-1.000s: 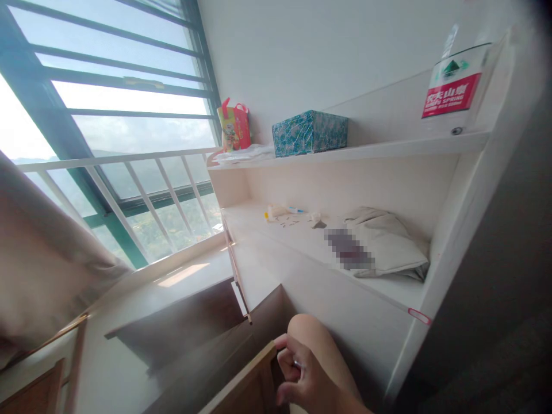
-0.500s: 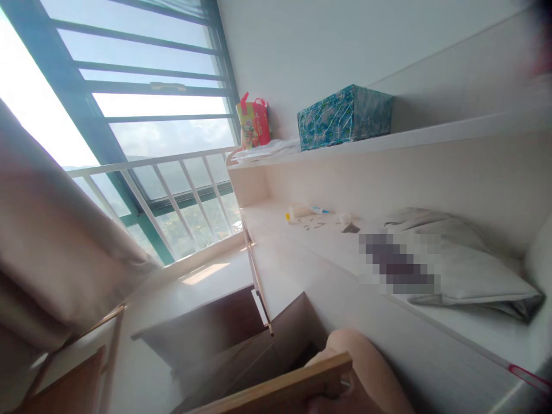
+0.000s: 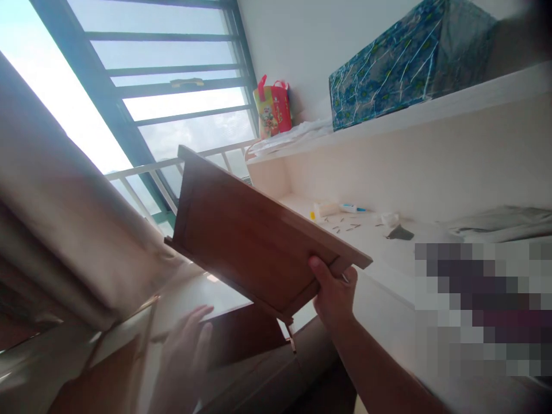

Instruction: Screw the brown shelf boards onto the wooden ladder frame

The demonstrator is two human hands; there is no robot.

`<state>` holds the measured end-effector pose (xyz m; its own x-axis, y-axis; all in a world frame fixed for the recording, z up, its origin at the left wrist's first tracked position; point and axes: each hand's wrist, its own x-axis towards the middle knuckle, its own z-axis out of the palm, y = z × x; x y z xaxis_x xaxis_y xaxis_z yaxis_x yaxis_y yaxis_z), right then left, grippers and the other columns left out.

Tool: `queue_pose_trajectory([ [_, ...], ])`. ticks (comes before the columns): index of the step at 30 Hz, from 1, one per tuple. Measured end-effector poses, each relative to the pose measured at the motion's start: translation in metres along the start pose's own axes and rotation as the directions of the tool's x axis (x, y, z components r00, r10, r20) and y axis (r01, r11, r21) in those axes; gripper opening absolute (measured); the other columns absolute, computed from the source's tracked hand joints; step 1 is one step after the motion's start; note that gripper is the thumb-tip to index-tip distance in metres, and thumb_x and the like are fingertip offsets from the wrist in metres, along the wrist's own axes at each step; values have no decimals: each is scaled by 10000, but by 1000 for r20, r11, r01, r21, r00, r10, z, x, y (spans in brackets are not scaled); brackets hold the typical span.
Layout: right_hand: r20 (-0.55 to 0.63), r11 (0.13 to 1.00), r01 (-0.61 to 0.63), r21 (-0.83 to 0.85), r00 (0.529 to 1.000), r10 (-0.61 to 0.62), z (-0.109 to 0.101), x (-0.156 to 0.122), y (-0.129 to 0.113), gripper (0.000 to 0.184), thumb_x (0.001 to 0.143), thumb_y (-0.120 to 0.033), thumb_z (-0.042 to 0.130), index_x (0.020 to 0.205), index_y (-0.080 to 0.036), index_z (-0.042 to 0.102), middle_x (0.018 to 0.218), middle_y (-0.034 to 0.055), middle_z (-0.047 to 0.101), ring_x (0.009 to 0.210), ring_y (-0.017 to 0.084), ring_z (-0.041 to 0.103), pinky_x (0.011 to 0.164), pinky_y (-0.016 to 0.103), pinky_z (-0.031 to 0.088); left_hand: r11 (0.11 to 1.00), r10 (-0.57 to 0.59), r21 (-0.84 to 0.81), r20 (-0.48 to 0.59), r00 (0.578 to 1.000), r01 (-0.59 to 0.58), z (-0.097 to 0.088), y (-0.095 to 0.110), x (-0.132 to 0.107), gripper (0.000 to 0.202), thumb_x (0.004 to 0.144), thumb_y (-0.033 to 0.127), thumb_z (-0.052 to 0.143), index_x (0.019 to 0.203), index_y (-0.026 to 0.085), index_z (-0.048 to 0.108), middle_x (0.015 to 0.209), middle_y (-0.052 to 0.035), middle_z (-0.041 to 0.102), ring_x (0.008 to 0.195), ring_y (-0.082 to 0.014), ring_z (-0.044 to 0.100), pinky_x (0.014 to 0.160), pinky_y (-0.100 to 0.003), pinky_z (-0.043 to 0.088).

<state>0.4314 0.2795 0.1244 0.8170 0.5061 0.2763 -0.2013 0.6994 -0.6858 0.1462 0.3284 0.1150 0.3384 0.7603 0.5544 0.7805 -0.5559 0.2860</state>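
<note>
Panel hangs tilted in mid-air at the centre, left of the lower shelf, its far left end raised above its near right end. The right hand grips it at that near right end, thumb pressed on the brown face and the other fingers tucked behind the edge, a pinch that probably suits something flat and stiff. Held by one end only, it likely pulls at the wrist. The left hand is nearest below the panel, fingers spread and thumb apart, holding nothing, perhaps kept free to steady the low side.

Counted: one panel, two hands. On the upper shelf, one bag stands upright at the far left and one box sits right of it, both presumably set there to leave the lower shelf for small things. Down on that one lie one bottle, one tube, one grey scrap and one cloth at the right. Scattered pins number perhaps seven, too small to count surely. One curtain hangs at left.
</note>
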Motion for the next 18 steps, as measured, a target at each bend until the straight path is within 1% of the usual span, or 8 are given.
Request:
queue_pose_trajectory([
  [2, -23, 995, 101, -15, 995, -101, 8, 12, 2, 269, 705, -340, 819, 848, -135, 718, 800, 56, 750, 787, 221, 698, 742, 372, 588, 996, 68, 44, 148, 987, -75, 33, 28, 15, 323, 950, 414, 462, 1212, 278, 593, 1305, -61, 617, 1262, -279, 517, 1093, -561, 333],
  [5, -72, 961, 272, -44, 959, -275, 13, 21, 4, 305, 695, -319, 826, 918, -144, 712, 883, 60, 754, 879, 236, 705, 856, 422, 575, 982, 156, 44, 344, 926, -182, 71, 61, 29, 363, 934, 420, 528, 1277, 299, 536, 1329, -55, 610, 1251, -268, 526, 1138, -613, 186],
  [6, -84, 944, 323, -68, 941, -328, 13, 24, 5, 313, 693, -315, 827, 928, -145, 708, 900, 61, 753, 901, 242, 706, 888, 438, 566, 978, 175, 35, 385, 906, -204, 80, 66, 32, 388, 915, 430, 566, 1276, 294, 528, 1309, -54, 620, 1227, -269, 539, 1135, -616, 174],
  [8, -82, 903, 411, -125, 903, -423, 12, 29, 6, 305, 696, -312, 823, 922, -146, 703, 897, 61, 749, 921, 255, 708, 921, 460, 557, 975, 174, 61, 391, 904, -214, 91, 69, 35, 393, 897, 439, 600, 1250, 276, 545, 1223, -50, 656, 1161, -269, 562, 1121, -591, 197],
  [10, -49, 852, 494, -174, 860, -508, 8, 34, 6, 274, 703, -305, 818, 897, -151, 702, 860, 54, 746, 912, 265, 714, 919, 465, 563, 973, 163, 92, 386, 908, -214, 95, 64, 37, 351, 894, 439, 606, 1199, 267, 578, 1130, -43, 676, 1079, -265, 579, 1073, -544, 272],
  [13, 19, 782, 581, -226, 805, -593, 2, 41, 6, 212, 712, -287, 815, 846, -162, 708, 783, 37, 735, 837, 269, 727, 868, 451, 592, 971, 156, 108, 402, 902, -215, 88, 53, 35, 280, 891, 435, 612, 1110, 261, 610, 1043, -38, 675, 996, -258, 577, 981, -485, 343],
  [15, 57, 763, 589, -266, 800, -598, -2, 44, 5, 186, 713, -289, 816, 792, -164, 703, 721, 32, 722, 764, 266, 729, 802, 433, 615, 970, 160, 100, 423, 892, -222, 80, 46, 31, 248, 883, 423, 626, 1068, 258, 612, 1023, -33, 669, 976, -253, 572, 951, -466, 353],
  [18, 81, 763, 560, -323, 819, -567, -7, 47, 4, 197, 706, -308, 825, 732, -167, 690, 653, 32, 700, 713, 266, 722, 714, 409, 631, 968, 182, 70, 472, 863, -242, 65, 37, 22, 170, 913, 342, 585, 1060, 259, 610, 1012, -27, 664, 952, -229, 577, 927, -426, 369],
])
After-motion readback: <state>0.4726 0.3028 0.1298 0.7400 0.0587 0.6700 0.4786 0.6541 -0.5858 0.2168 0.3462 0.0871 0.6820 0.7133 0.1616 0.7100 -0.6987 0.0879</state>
